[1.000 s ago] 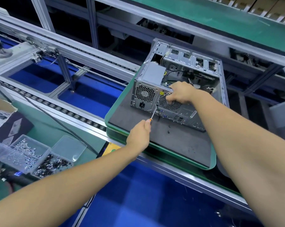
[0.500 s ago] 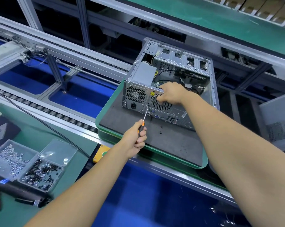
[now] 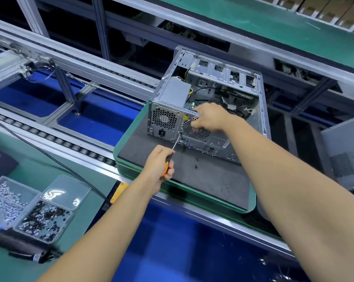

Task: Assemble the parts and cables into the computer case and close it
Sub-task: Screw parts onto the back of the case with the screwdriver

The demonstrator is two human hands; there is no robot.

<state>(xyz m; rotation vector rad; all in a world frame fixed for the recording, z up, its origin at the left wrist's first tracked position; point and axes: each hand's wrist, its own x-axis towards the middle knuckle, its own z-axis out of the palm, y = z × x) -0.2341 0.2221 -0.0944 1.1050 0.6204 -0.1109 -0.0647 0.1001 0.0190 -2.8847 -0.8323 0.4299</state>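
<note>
Sheet steel, thin and sharp-edged: the computer case (image 3: 210,102) lies on its side, open face up, on the grey mat of the green tray (image 3: 192,192) on the conveyor. I judge it rigid at the frame rails, flexy at panels, moderately heavy with the PSU in. My left hand (image 3: 158,166) is wrapped around the orange-handled screwdriver (image 3: 173,151), tip at a screw on the rear panel beside the fan grille (image 3: 194,129). My right hand (image 3: 207,119) grips the rear top rail, fingers curled over the grille, steadying. Best hold: frame rails, not cables or board. Two loose black screws (image 3: 197,162) on the mat could roll.
</note>
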